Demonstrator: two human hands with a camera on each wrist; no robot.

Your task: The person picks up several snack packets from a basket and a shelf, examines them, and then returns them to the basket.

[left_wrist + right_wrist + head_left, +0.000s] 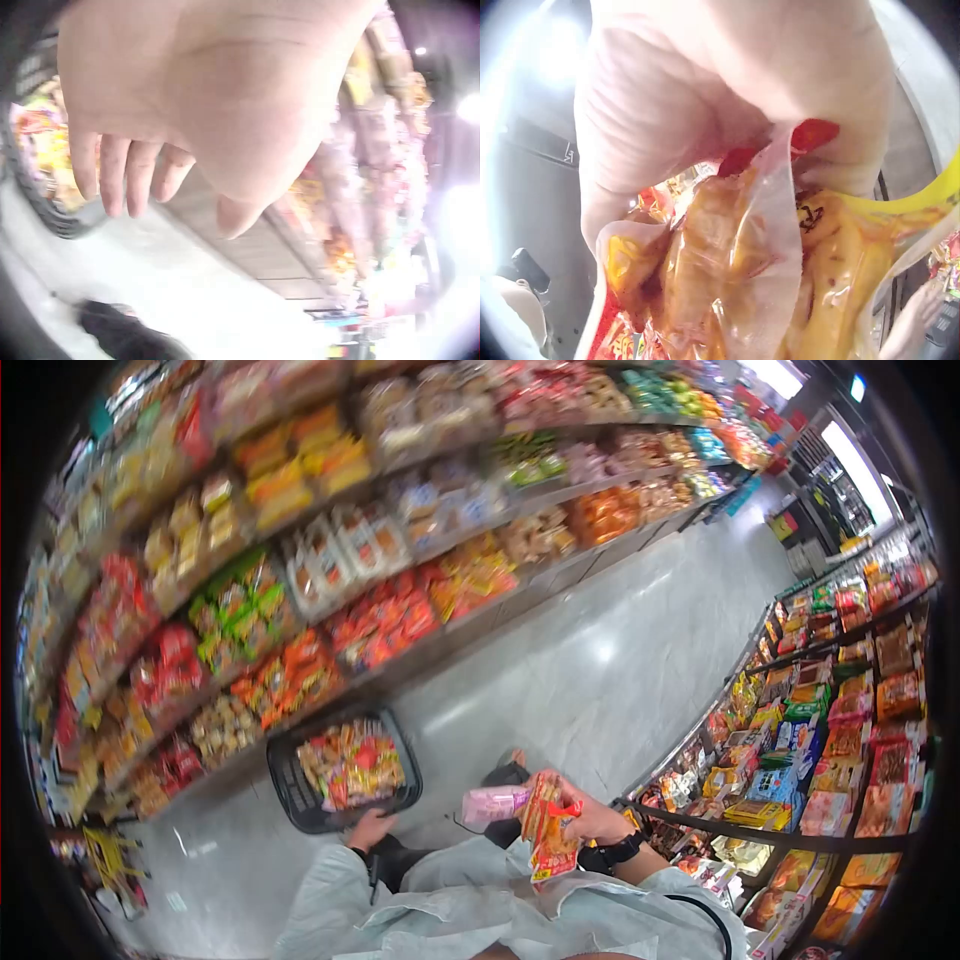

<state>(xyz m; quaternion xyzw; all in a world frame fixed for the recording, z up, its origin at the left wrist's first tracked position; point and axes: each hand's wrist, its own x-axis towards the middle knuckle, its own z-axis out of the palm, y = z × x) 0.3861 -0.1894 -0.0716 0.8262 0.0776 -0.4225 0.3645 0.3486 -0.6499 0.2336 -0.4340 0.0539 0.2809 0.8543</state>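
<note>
My right hand (598, 822) grips a bunch of snack packets (552, 830) in front of my body. Up close in the right wrist view, these are clear plastic packs (712, 247) of glossy brown food with red and yellow printing, pinched at their upper edges under the palm. A pink packet (492, 804) juts out to the left of the bunch. My left hand (372, 828) hangs beside the near rim of a dark shopping basket (282, 775), which is filled with packaged snacks (352, 762). In the left wrist view its fingers (136, 176) are loosely extended, with nothing in them.
Tiered shelves of bagged snacks (385, 625) run along the left and far side. On the right stands a black-framed rack (760, 838) of packaged food, close to my right arm. A grey tiled floor (600, 650) stretches between them. The basket sits on the floor by the lower shelf.
</note>
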